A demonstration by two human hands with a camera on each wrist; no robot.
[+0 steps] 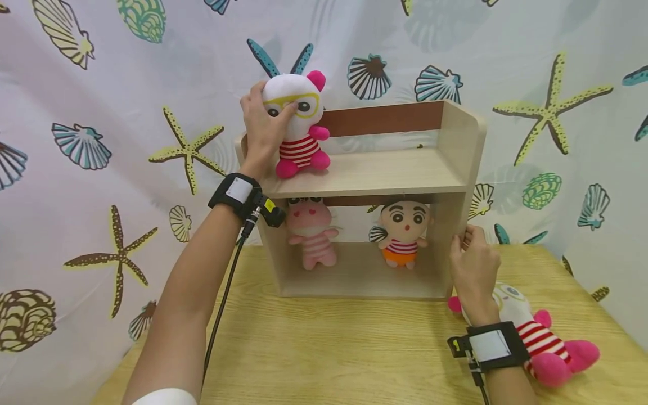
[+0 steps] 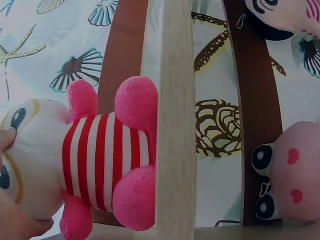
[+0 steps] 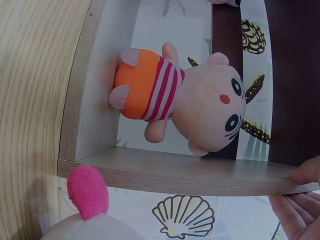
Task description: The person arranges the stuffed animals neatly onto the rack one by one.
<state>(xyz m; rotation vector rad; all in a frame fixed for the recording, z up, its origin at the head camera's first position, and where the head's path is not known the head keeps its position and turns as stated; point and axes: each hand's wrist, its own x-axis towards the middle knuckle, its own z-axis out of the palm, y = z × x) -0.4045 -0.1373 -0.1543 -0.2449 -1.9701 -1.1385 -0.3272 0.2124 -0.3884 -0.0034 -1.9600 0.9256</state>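
My left hand (image 1: 265,126) grips the head of a white plush toy (image 1: 301,126) with yellow glasses, pink limbs and a red-striped body. This toy sits upright at the left end of the top shelf (image 1: 385,169); in the left wrist view its pink feet meet the board's edge. With thumb and fingers on either side, my right hand (image 1: 473,267) pinches the right side panel (image 1: 458,225) of the small wooden shelf unit. A matching plush toy (image 1: 544,334) lies on the table beside that panel, partly hidden behind my right wrist.
On the lower shelf a pink plush toy (image 1: 311,236) stands at left and a boy doll (image 1: 403,233) in orange shorts at right. The unit stands on a wooden table (image 1: 324,349), before a shell-patterned curtain (image 1: 126,84). A cable (image 1: 223,315) hangs from my left wrist.
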